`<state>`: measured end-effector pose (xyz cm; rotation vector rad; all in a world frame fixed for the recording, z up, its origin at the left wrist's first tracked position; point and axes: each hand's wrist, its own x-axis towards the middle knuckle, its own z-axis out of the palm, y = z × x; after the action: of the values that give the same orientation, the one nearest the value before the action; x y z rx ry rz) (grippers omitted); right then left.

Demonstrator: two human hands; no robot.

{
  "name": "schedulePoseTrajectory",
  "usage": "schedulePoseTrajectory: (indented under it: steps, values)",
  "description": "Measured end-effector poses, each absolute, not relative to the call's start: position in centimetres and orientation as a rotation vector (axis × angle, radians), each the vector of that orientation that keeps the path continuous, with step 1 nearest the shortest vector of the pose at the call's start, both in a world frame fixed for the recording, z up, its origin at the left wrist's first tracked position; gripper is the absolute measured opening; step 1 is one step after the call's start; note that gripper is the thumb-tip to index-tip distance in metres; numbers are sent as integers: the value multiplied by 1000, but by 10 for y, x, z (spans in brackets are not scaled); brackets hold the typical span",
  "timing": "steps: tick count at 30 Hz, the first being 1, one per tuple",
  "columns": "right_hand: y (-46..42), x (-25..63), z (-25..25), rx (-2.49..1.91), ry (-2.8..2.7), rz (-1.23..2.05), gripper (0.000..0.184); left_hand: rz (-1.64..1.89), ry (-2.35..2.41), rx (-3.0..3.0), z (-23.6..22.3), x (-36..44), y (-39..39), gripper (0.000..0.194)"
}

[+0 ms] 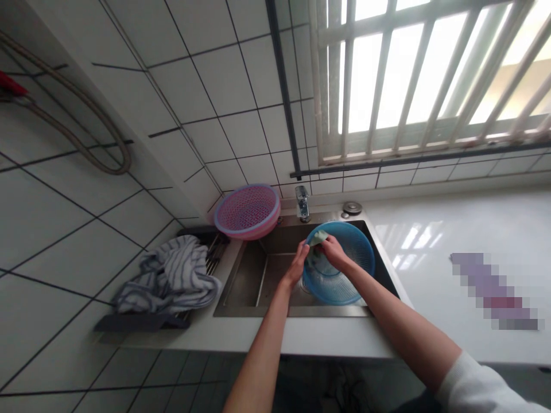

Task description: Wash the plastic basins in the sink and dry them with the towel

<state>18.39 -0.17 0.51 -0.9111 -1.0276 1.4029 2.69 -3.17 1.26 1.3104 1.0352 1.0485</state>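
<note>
One round blue plastic basket [358,258] is in the grey metal sink [279,272], left hand [297,265] gripping its left rim, right hand [336,253] pinching a thin pale green cloth [319,237] just past the left fingertips.

Cloth Half Covered, Counter Item Blurred

The pale green cloth [319,237] is partly covered by the right grip [332,250], so its full shape cannot be made out. Whether the blue basin [365,252] is pressed by every finger of the left grip [299,261] is too small to be told. Part of the basin is hidden by the right forearm [400,321]. Much of the dark rack [142,322] is covered by the striped towel [176,278]. An item [495,292] on the counter [430,218] is blurred into coloured blocks. The hose [105,163] and red fitting [12,85] are cut off by the left edge, the barred window [390,74] by the top and right, and the left forearm [267,350] and white sleeve [482,384] by the bottom.
</note>
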Motion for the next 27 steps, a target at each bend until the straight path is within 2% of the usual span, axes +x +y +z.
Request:
schedulePoseTrajectory:
  steps: [4,8,14,20,27]
  values:
    - [-6,186,1,-907,-1213,1463,27,1080,1041,1157,10,29,-30,62]
    - [-16,175,-1,-801,-1551,1580,20,1132,1080,1054,12,24,-32,73]
    - [-4,183,2,-909,-1212,1374,33,1010,990,1195,15,28,-34,71]
    - [-17,176,-4,-775,-1552,1662,27,1099,1106,1193,11,19,-30,75]
    - [-5,184,-1,-986,-1216,1336,36,1021,967,1252,18,29,-36,71]
